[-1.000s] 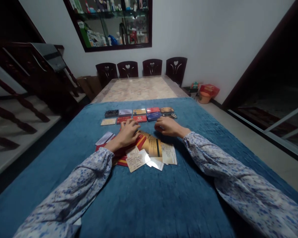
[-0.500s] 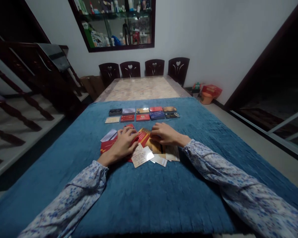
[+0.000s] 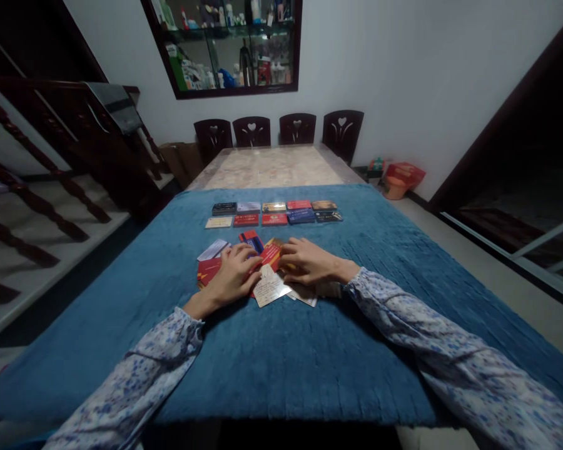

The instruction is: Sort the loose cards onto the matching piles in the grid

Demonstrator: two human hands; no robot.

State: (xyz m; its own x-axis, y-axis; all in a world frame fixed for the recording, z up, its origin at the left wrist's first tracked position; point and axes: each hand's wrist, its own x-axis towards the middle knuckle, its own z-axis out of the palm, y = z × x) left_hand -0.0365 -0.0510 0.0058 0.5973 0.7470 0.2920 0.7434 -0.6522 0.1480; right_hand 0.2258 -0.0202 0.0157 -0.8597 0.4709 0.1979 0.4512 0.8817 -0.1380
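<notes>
A loose heap of cards (image 3: 268, 289), red, gold and white, lies on the blue cloth (image 3: 286, 356) in front of me. My left hand (image 3: 234, 275) rests palm down on the red cards at the heap's left, fingers bent and pressing on them. My right hand (image 3: 309, 261) lies on the heap's right side, fingers curled over the cards. Both hands nearly meet over the middle of the heap. Farther back, two neat rows of cards (image 3: 274, 214) are laid out side by side.
The blue cloth covers the near part of a long marble-topped table (image 3: 272, 167). Several dark chairs (image 3: 276, 130) stand at its far end. A wooden stair rail (image 3: 51, 156) runs on the left. A red bag (image 3: 403, 175) sits on the floor at the right.
Both hands have drawn back from the laid-out rows toward me and closed in on the heap, pushing the loose cards closer together. The camera view has shifted slightly.
</notes>
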